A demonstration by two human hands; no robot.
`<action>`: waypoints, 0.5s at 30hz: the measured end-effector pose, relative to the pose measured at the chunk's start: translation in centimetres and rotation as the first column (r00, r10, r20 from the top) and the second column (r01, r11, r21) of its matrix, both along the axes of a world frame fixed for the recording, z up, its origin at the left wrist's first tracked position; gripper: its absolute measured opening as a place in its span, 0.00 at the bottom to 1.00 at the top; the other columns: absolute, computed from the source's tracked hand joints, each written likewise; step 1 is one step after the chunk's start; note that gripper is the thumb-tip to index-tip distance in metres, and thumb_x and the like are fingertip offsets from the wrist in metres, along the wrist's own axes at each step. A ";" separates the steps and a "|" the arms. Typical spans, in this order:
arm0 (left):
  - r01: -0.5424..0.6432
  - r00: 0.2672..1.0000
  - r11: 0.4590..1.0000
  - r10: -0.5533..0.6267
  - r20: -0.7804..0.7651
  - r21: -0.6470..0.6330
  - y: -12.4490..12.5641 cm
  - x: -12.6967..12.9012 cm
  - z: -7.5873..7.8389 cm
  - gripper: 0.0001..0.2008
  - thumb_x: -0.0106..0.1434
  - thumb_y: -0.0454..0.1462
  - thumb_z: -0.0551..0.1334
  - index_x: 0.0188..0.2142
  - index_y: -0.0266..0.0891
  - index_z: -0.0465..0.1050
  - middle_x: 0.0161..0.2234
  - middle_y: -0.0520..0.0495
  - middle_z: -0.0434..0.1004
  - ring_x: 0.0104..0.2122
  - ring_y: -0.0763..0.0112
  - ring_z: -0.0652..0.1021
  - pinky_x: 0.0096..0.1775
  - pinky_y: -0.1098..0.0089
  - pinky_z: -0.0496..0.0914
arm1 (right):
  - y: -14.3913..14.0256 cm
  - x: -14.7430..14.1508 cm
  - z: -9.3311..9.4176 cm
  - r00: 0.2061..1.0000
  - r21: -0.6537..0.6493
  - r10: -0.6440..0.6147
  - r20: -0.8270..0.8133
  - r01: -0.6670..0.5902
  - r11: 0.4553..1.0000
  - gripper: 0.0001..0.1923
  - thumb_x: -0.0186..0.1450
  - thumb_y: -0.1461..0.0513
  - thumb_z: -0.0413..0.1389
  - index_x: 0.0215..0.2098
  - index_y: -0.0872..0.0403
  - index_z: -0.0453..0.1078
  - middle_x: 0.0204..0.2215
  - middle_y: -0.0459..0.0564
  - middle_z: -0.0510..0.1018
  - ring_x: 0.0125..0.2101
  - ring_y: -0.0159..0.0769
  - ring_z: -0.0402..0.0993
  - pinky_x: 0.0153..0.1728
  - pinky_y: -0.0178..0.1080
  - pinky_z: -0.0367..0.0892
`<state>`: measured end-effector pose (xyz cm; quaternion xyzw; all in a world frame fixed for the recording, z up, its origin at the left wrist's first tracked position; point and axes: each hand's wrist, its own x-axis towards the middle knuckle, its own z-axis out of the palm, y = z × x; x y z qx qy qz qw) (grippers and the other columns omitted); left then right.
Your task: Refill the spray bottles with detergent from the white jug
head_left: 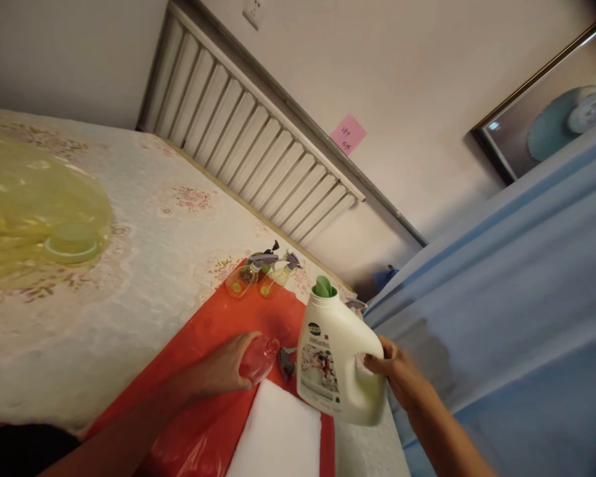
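Detergent jug [335, 354] is standing on the red sheet [218, 331], long axis roughly upright, green spout pointing up; right hand [390, 371] fingers are curling around its handle. Left hand [228, 368] is gripping a small clear bottle [259, 358], neck pointing toward the jug.

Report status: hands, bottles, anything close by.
Left hand wrapped around small clear bottle. Right hand holds white jug by handle. Two spray bottles behind.

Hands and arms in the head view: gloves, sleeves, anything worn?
Both hands are bare: no gloves, rings or watch show on the left hand or the right hand. Both forearms are uncovered as far as the frame shows; no sleeve edge, markings or straps.
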<state>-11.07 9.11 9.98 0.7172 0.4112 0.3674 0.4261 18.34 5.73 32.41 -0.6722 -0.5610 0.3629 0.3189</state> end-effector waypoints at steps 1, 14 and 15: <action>-0.010 1.000 1.000 0.010 0.005 -0.014 0.0 0.1 0.2 0.35 0.51 0.38 0.65 0.59 0.50 0.59 0.60 0.45 0.68 0.60 0.49 0.69 0.60 0.56 0.64 | 0.7 -0.3 -0.3 0.998 0.020 -0.011 -0.055 0.013 1.000 0.13 0.43 0.65 0.62 0.29 0.56 0.74 0.21 0.43 0.75 0.24 0.36 0.68 0.28 0.37 0.61; -0.022 0.999 0.996 0.018 0.043 0.084 -0.6 0.2 0.8 0.35 0.52 0.42 0.68 0.59 0.56 0.59 0.58 0.50 0.70 0.58 0.46 0.70 0.60 0.48 0.64 | 8.7 -6.7 -6.6 0.918 0.273 0.020 -0.397 0.097 0.957 0.11 0.39 0.67 0.55 0.22 0.54 0.71 0.18 0.40 0.73 0.22 0.31 0.62 0.24 0.33 0.54; -0.025 0.999 0.995 0.021 0.045 0.094 -0.7 0.3 0.8 0.35 0.52 0.43 0.68 0.59 0.56 0.58 0.58 0.49 0.69 0.58 0.46 0.70 0.60 0.48 0.63 | 8.9 -7.3 -7.0 0.908 0.279 0.026 -0.418 0.101 0.955 0.12 0.39 0.68 0.55 0.23 0.54 0.72 0.19 0.40 0.73 0.22 0.31 0.62 0.24 0.33 0.54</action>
